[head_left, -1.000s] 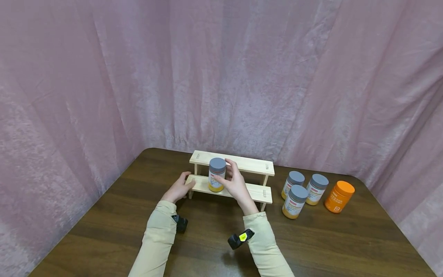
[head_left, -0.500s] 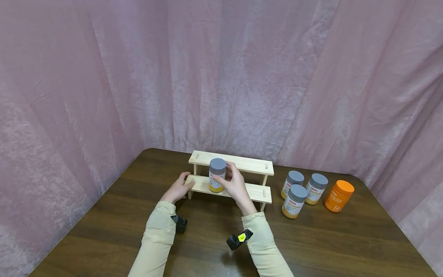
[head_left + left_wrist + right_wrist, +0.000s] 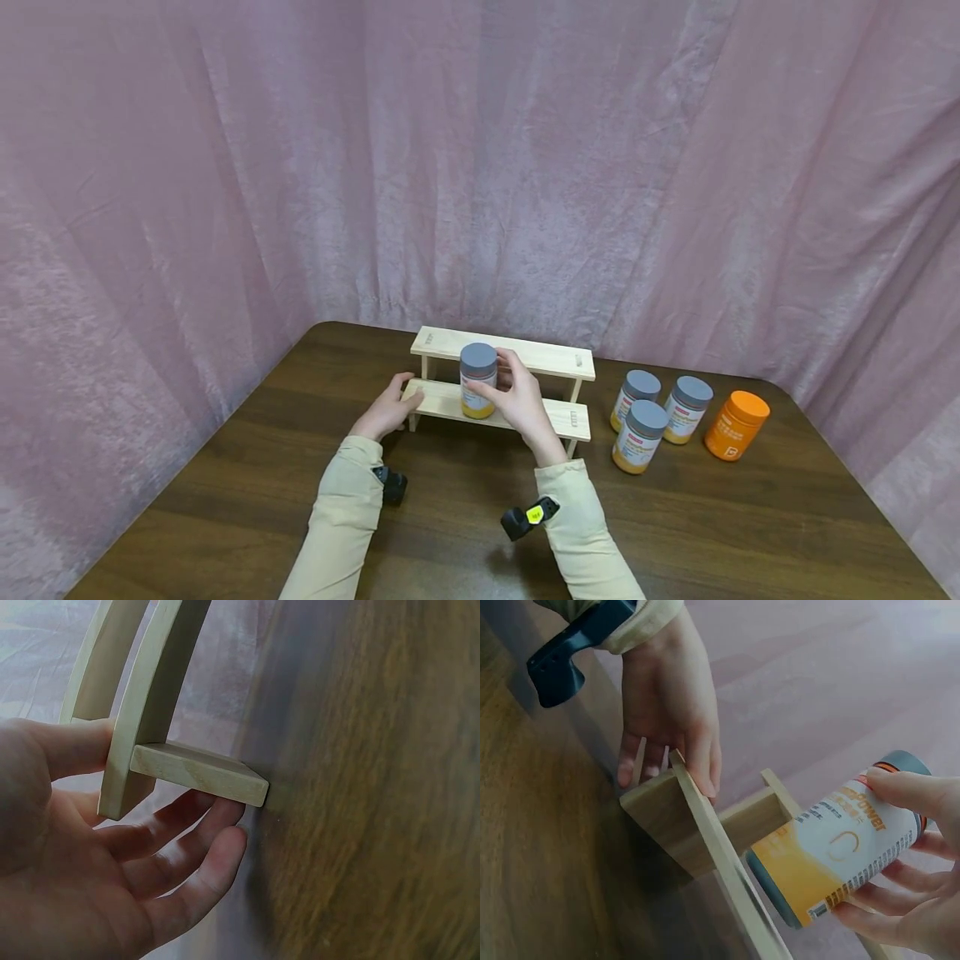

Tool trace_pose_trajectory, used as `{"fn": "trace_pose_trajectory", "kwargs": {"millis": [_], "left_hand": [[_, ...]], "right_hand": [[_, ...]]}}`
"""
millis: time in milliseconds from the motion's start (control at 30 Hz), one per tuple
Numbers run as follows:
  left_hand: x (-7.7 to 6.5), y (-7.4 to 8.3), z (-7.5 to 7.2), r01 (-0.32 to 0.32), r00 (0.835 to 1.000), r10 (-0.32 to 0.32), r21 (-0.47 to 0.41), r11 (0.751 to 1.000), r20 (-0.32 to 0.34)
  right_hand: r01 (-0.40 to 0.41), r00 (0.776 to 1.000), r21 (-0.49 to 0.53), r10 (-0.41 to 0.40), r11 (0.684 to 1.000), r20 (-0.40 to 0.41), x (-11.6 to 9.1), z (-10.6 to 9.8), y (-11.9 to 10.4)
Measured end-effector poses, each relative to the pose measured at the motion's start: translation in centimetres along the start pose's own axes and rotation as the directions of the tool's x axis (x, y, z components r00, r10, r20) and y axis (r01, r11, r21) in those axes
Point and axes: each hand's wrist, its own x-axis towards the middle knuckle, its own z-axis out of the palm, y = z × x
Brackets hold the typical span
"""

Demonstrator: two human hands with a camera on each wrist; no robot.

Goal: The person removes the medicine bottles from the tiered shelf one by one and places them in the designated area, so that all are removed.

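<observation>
My right hand [image 3: 521, 404] holds a grey-lidded supplement jar [image 3: 478, 367] upright at the lower step of a two-tier wooden shelf [image 3: 435, 400]. The right wrist view shows the jar's white and yellow label [image 3: 840, 836], with the thumb on one side and the fingers on the other. Whether its base touches the step, I cannot tell. At the shelf's left end is my left hand [image 3: 388, 408], gripping the lower step. In the left wrist view its thumb lies on the board [image 3: 124, 761] and its fingers curl around by the shelf leg [image 3: 199, 772].
Right of the shelf stand three more grey-lidded jars [image 3: 637, 437] in a close group. Beside them is an orange jar [image 3: 737, 426] with an orange lid. All are on a dark wooden table [image 3: 450, 517], with a pink curtain [image 3: 525, 167] hanging behind it.
Over the last half second, my right hand and the jar have shifted slightly to the right along the lower step. My left hand keeps its grip on the shelf's left end.
</observation>
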Motion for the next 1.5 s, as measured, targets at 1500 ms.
{"fn": "trace_pose_trajectory", "kwargs": {"millis": [1500], "left_hand": [[-0.2,0.0,0.0,-0.021,1.0,0.021,0.006,1.0,-0.008]], "right_hand": [[-0.083,0.996,-0.086,0.084,0.993,0.007,-3.1,-9.3,0.1]]}}
